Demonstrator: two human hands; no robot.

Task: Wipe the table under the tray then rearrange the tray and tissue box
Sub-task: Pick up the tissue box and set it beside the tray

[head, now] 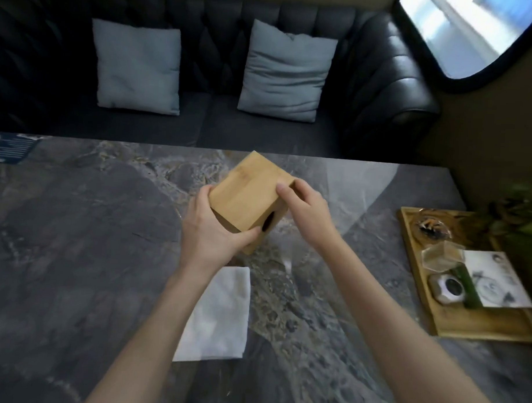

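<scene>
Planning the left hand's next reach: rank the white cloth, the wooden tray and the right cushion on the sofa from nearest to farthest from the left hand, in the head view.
1. White cloth: on the table just below the left hand, under its forearm.
2. Wooden tray: far right on the table, past the right hand.
3. Right cushion: on the sofa beyond the table's far edge.
</scene>
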